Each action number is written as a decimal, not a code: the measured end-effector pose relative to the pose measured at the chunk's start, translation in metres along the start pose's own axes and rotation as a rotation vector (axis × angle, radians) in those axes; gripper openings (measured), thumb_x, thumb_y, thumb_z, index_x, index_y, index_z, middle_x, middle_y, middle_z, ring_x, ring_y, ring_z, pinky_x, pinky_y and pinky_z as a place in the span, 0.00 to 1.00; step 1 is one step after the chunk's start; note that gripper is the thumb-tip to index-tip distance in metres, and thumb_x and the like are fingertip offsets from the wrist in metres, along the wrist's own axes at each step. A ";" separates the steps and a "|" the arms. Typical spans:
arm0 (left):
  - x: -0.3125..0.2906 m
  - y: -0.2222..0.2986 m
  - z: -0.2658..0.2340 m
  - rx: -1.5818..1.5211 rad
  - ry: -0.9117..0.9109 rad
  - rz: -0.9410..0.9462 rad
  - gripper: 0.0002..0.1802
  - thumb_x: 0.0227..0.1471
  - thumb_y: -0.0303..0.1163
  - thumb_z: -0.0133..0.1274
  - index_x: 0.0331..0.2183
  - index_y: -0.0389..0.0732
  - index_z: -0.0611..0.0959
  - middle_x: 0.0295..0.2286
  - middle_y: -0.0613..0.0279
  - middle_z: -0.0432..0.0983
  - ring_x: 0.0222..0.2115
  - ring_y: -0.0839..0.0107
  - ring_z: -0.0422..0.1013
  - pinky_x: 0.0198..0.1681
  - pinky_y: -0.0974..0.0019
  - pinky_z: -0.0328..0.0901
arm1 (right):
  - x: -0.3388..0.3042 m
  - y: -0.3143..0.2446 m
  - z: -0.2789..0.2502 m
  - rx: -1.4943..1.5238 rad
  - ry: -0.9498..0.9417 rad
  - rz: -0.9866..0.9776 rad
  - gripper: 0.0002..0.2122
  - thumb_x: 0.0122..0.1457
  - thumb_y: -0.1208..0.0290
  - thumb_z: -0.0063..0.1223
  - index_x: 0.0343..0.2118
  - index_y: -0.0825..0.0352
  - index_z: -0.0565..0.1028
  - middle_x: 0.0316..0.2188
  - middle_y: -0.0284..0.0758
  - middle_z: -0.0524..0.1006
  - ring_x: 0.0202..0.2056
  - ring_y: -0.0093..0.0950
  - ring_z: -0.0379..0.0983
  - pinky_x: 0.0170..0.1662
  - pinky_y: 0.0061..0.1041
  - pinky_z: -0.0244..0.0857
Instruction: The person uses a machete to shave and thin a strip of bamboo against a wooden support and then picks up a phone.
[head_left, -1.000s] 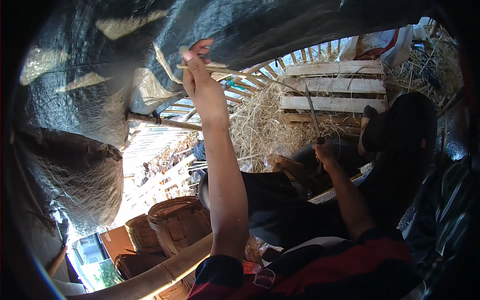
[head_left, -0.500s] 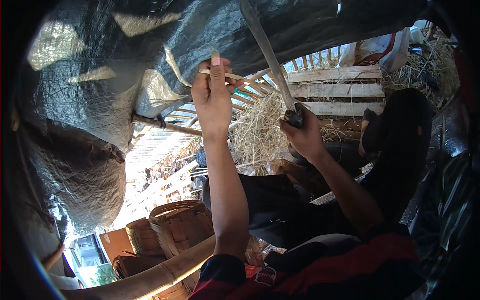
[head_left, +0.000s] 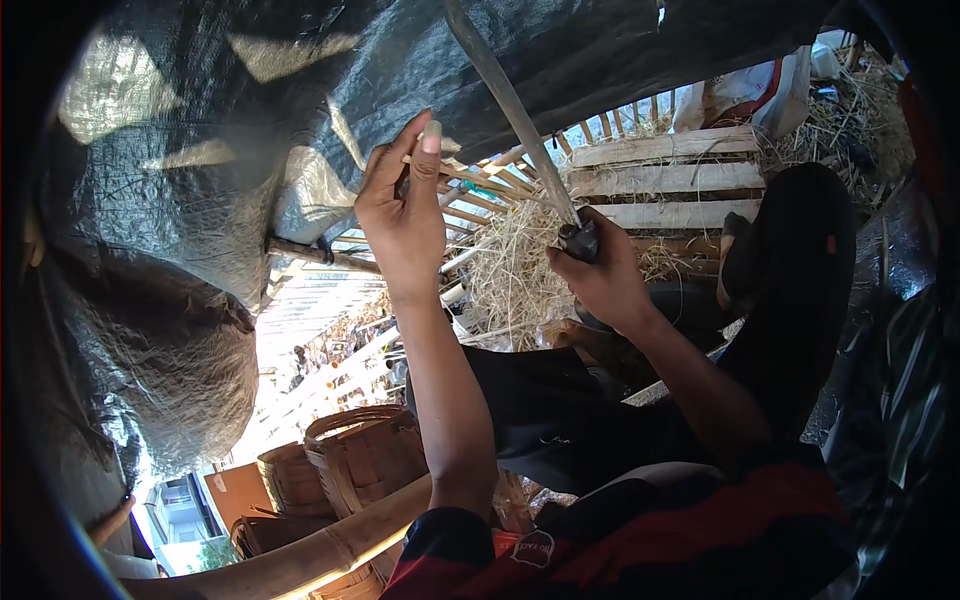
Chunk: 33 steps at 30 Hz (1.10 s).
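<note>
L hand (head_left: 402, 215) pinching thin strip (head_left: 455, 173), R hand (head_left: 612, 275) wrapped round knife handle (head_left: 580, 242), prob best to hold strip steady w/ blade (head_left: 512, 108) angled clear of L hand

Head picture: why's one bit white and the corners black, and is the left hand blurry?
In the head view, daylight washes out the slats left of the middle; in that view, bright patches lie on the tarp; the head view's corners are black, probably the fisheye lens's rim; in it, the left hand looks fairly sharp.
</note>
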<state>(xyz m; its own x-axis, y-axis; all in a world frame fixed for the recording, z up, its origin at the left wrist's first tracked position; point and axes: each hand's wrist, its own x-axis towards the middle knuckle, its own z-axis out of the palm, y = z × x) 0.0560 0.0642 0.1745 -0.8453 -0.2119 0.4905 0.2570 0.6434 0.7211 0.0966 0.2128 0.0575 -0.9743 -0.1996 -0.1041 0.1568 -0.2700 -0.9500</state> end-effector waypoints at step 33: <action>-0.035 0.012 0.017 -0.373 0.141 -0.008 0.11 0.54 0.32 0.55 0.34 0.33 0.80 0.31 0.61 0.73 0.29 0.78 0.72 0.33 0.71 0.74 | -0.034 -0.022 0.038 -0.016 -0.011 -0.116 0.15 0.49 0.75 0.56 0.39 0.74 0.66 0.21 0.41 0.74 0.24 0.32 0.75 0.28 0.29 0.65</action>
<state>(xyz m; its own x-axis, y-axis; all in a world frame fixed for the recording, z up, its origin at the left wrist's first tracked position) 0.0803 0.0919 0.1573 -0.7821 -0.3318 0.5275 0.4248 0.3356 0.8408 0.1319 0.1900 0.0935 -0.9840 -0.1781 0.0097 0.0406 -0.2770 -0.9600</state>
